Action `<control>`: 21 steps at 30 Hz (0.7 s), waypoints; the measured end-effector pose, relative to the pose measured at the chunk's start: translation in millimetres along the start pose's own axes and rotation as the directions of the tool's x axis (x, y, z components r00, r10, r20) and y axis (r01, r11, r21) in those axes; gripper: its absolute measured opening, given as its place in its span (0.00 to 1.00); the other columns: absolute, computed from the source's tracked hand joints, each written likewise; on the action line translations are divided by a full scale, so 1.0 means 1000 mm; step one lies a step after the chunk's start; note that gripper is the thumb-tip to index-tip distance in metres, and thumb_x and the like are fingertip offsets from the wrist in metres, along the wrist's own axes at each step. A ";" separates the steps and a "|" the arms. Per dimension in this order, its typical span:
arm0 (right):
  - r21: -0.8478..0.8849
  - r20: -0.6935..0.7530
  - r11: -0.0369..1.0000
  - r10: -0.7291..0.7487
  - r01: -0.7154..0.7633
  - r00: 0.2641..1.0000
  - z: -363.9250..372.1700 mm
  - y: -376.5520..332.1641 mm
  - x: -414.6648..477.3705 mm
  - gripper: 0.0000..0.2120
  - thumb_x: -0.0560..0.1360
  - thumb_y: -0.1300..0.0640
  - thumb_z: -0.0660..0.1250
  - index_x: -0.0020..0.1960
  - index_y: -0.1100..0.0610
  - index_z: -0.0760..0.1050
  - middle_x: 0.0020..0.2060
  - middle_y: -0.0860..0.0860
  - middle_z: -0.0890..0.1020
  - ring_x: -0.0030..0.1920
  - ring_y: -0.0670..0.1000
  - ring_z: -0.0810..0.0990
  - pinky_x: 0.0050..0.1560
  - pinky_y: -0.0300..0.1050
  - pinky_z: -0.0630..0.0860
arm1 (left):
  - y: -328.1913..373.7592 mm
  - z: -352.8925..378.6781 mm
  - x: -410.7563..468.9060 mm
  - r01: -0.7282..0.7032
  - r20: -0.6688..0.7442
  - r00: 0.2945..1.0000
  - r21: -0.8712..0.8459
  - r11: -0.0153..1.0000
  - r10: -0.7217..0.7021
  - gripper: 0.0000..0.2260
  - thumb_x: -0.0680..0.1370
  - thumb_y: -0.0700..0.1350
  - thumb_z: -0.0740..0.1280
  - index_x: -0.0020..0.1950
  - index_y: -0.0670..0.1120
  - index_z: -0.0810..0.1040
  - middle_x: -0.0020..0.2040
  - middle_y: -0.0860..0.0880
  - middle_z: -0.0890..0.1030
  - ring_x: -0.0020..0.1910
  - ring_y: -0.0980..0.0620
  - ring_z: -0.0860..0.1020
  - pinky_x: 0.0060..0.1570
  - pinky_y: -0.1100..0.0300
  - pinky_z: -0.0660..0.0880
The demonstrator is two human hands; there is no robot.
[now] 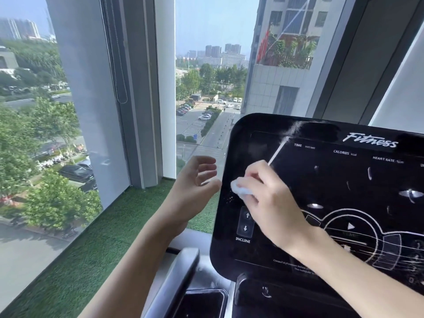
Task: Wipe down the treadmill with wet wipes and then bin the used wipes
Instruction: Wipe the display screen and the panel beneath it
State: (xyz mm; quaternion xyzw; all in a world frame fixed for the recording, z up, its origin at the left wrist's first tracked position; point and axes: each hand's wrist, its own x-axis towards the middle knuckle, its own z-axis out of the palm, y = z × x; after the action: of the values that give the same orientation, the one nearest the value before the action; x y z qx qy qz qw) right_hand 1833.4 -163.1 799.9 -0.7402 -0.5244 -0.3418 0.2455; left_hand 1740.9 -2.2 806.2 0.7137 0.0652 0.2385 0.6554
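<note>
The treadmill's glossy black console (332, 180) fills the right half of the view, with "Fitness", TIME, CALORIES and INCLINE printed on it. My right hand (270, 203) grips a small bunched white wet wipe (239, 188) and presses it on the console's left part, just above the incline arrow buttons (246, 222). My left hand (195, 193) hovers in the air just left of the console's edge, fingers loosely curled, holding nothing and touching nothing.
A silver handrail (181, 276) and a dark cup holder tray (202, 304) lie below the console. A green artificial-turf ledge (91, 249) runs along tall windows (57, 111) straight ahead and to the left. A blind cord (121, 65) hangs by the window frame.
</note>
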 end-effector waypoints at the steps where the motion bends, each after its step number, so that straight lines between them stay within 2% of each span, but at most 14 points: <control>1: -0.041 0.061 0.998 -0.047 0.049 0.997 0.008 -0.004 -0.007 0.06 0.75 0.71 0.67 0.45 0.62 0.78 0.44 0.53 0.73 0.41 0.50 0.70 0.41 0.44 0.73 | -0.004 0.002 0.002 0.018 -0.048 0.999 0.025 1.000 -0.017 0.15 0.78 0.36 0.67 0.62 0.49 0.74 0.60 0.49 0.78 0.63 0.54 0.78 0.64 0.55 0.75; 3: -0.060 0.191 0.992 -0.094 0.107 0.977 0.024 -0.010 -0.025 0.06 0.79 0.66 0.62 0.47 0.62 0.77 0.46 0.53 0.75 0.43 0.51 0.72 0.44 0.48 0.76 | -0.010 0.006 0.004 0.062 -0.098 0.994 0.058 0.996 -0.056 0.15 0.79 0.34 0.63 0.62 0.49 0.74 0.59 0.49 0.79 0.59 0.54 0.79 0.63 0.51 0.75; 5: -0.133 0.328 0.949 -0.230 0.286 0.916 0.037 -0.011 -0.044 0.05 0.78 0.67 0.64 0.50 0.63 0.78 0.52 0.56 0.77 0.50 0.54 0.74 0.53 0.48 0.77 | -0.016 0.009 0.003 0.103 -0.076 0.992 0.049 0.993 -0.100 0.14 0.80 0.35 0.62 0.63 0.49 0.74 0.59 0.48 0.79 0.58 0.52 0.79 0.63 0.49 0.76; 7: -0.233 0.453 0.870 -0.298 0.434 0.840 0.045 -0.013 -0.059 0.13 0.74 0.68 0.65 0.58 0.66 0.78 0.56 0.60 0.76 0.59 0.59 0.71 0.64 0.51 0.75 | -0.019 0.010 0.001 0.140 -0.041 0.990 0.043 0.989 -0.139 0.14 0.81 0.35 0.60 0.64 0.49 0.73 0.60 0.47 0.79 0.58 0.51 0.79 0.62 0.49 0.76; 9: -0.290 0.483 0.842 -0.281 0.454 0.829 0.046 -0.016 -0.067 0.17 0.74 0.64 0.65 0.62 0.68 0.76 0.57 0.60 0.76 0.64 0.60 0.68 0.70 0.52 0.69 | -0.022 0.011 0.000 0.149 -0.033 0.989 0.053 0.987 -0.147 0.14 0.81 0.34 0.59 0.64 0.48 0.72 0.59 0.48 0.80 0.58 0.51 0.79 0.62 0.49 0.76; 11: -0.295 0.493 0.842 -0.272 0.452 0.827 0.045 -0.019 -0.075 0.16 0.78 0.62 0.59 0.63 0.68 0.75 0.58 0.60 0.75 0.65 0.62 0.69 0.71 0.54 0.66 | -0.022 0.013 0.001 0.145 -0.034 0.989 0.068 0.987 -0.143 0.14 0.81 0.35 0.59 0.63 0.48 0.73 0.58 0.50 0.80 0.58 0.51 0.79 0.61 0.49 0.77; 13: -0.267 0.526 0.828 -0.303 0.492 0.795 0.044 -0.019 -0.081 0.19 0.79 0.65 0.50 0.63 0.66 0.75 0.58 0.58 0.74 0.66 0.61 0.70 0.69 0.54 0.67 | -0.022 0.013 0.002 0.145 -0.036 0.989 0.084 0.986 -0.142 0.13 0.81 0.35 0.59 0.62 0.48 0.74 0.57 0.51 0.80 0.57 0.52 0.79 0.60 0.51 0.78; 14: -0.250 0.550 0.813 -0.328 0.526 0.768 0.043 -0.018 -0.082 0.21 0.78 0.66 0.49 0.62 0.64 0.76 0.59 0.57 0.74 0.66 0.60 0.70 0.67 0.53 0.69 | -0.022 0.014 0.002 0.147 -0.037 0.989 0.091 0.985 -0.144 0.13 0.81 0.35 0.59 0.62 0.48 0.74 0.56 0.51 0.80 0.57 0.53 0.80 0.59 0.53 0.78; 16: -0.225 0.571 0.783 -0.375 0.579 0.730 0.044 -0.016 -0.080 0.20 0.76 0.67 0.52 0.58 0.61 0.80 0.58 0.56 0.75 0.67 0.58 0.71 0.65 0.50 0.72 | -0.022 0.015 0.003 0.147 -0.044 0.989 0.108 0.983 -0.143 0.12 0.82 0.36 0.59 0.61 0.48 0.74 0.55 0.51 0.81 0.56 0.53 0.80 0.57 0.53 0.79; 18: -0.223 0.543 0.787 -0.390 0.576 0.743 0.044 -0.015 -0.066 0.15 0.75 0.66 0.59 0.55 0.60 0.81 0.57 0.56 0.77 0.65 0.58 0.71 0.62 0.48 0.74 | -0.023 0.016 0.004 0.147 -0.060 0.988 0.101 0.984 -0.142 0.10 0.83 0.38 0.58 0.61 0.47 0.75 0.55 0.50 0.81 0.56 0.53 0.80 0.57 0.52 0.79; 19: -0.242 0.494 0.805 -0.377 0.541 0.783 0.045 -0.012 -0.054 0.12 0.74 0.66 0.62 0.55 0.62 0.81 0.56 0.56 0.77 0.62 0.58 0.72 0.60 0.48 0.75 | -0.023 0.016 0.005 0.151 -0.068 0.987 0.088 0.985 -0.145 0.10 0.83 0.39 0.57 0.61 0.47 0.75 0.55 0.50 0.82 0.56 0.54 0.80 0.56 0.53 0.78; 21: -0.243 0.330 0.896 -0.284 0.372 0.900 0.043 -0.003 -0.027 0.07 0.76 0.67 0.66 0.53 0.65 0.79 0.54 0.58 0.78 0.56 0.58 0.75 0.58 0.49 0.76 | -0.021 0.016 0.004 0.166 -0.085 0.983 0.046 0.985 -0.162 0.10 0.84 0.41 0.55 0.61 0.46 0.74 0.54 0.49 0.82 0.55 0.54 0.81 0.53 0.55 0.78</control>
State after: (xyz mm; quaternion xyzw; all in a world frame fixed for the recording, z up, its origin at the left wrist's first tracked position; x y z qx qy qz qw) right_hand 1835.0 -147.4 751.9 -0.7102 -0.6144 -0.3435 -0.0098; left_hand 1756.4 -12.3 786.5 0.7127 0.1564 0.2105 0.6506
